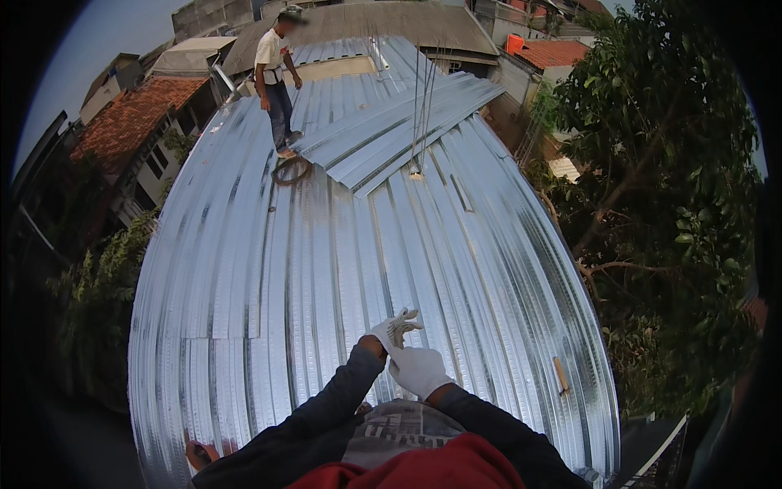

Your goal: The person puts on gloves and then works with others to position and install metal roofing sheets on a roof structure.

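Note:
In front of my body, both my hands wear white work gloves. My left hand is raised with its fingers stretched out toward the right, holding nothing. Closed at the left wrist, my right hand pinches the cuff of the left glove; its fingertips are partly hidden. Beneath them spreads a shiny corrugated metal roof. Right of my hands a hammer with a wooden handle lies on the sheets.
Farther up the roof a person stands beside a dark coil. A loose metal sheet lies slantwise, near upright thin rods. An orange-brown round object sits lower left. Roof edges drop off at both sides; a tree rises at right.

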`<move>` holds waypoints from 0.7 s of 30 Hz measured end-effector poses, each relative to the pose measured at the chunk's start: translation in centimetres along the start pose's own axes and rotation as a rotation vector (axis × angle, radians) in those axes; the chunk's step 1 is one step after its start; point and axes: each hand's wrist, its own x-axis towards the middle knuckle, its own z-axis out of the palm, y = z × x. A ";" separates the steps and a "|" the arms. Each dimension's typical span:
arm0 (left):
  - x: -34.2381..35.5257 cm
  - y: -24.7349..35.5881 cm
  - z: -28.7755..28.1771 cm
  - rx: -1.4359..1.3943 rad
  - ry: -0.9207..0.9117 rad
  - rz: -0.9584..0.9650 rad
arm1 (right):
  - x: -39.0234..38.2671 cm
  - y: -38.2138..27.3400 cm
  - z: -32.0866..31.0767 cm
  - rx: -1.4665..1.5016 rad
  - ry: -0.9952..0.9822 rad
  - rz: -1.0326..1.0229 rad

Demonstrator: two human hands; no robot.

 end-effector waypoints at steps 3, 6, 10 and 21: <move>-3.1 5.1 8.7 -0.379 0.124 0.201 | 0.0 1.2 -1.4 -0.001 0.173 -0.019; -1.2 5.8 1.3 -0.112 -0.116 0.406 | 2.1 -2.4 -4.0 0.027 0.311 -0.119; 1.1 6.8 1.9 -0.264 -0.306 0.411 | 3.6 -2.2 -5.0 0.027 0.480 -0.190; -3.9 6.3 -2.8 -0.283 -0.461 0.410 | 5.3 -7.0 -1.5 -0.002 0.212 -0.185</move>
